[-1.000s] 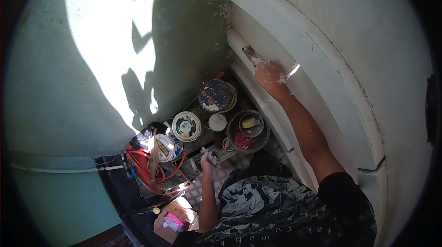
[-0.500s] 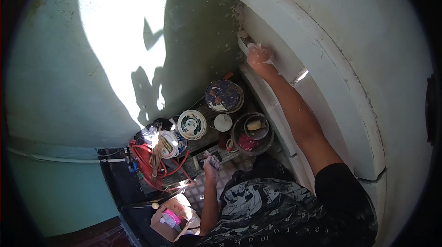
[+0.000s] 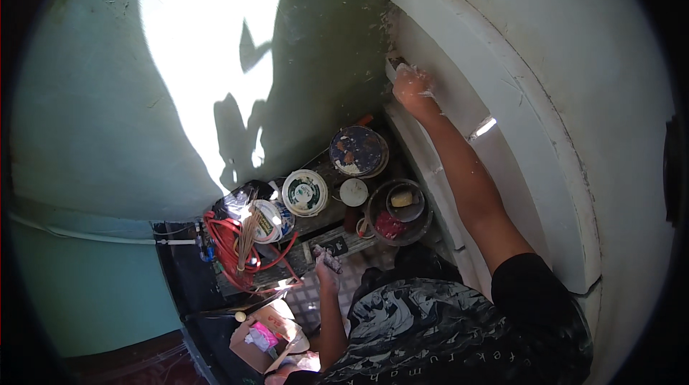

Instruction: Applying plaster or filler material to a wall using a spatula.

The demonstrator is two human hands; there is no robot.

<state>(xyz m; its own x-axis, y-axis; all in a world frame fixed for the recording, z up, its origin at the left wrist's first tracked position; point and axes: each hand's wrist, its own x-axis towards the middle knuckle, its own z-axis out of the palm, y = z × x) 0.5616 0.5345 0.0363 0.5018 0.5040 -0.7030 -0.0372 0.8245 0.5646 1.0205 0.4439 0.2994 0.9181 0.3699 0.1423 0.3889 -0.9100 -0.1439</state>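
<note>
My right hand [image 3: 413, 88], whitened with paste, is closed on a metal scraper [image 3: 396, 62] against the upper inner end of a curved white step-like moulding [image 3: 502, 91] on the right. Most of the tool is hidden behind the fingers. Lower in the view, my left hand [image 3: 323, 268] grips a small paste-smeared object [image 3: 331, 259], too small to make out clearly, above a checked floor [image 3: 323, 299]. Paste coats the fingers of both hands.
Along the green wall [image 3: 86, 112], lidded buckets [image 3: 305, 193], a dark-lidded can [image 3: 355, 152] and a tub with smaller bowl and sponge [image 3: 405, 202] crowd a wooden shelf. Red hose [image 3: 222, 249], white pipe [image 3: 93, 236] and open cardboard box [image 3: 251, 345] lie left.
My right hand has moved up along the moulding toward its inner end, the scraper now mostly hidden. My left hand has stayed low, still gripping. The view has shifted slightly.
</note>
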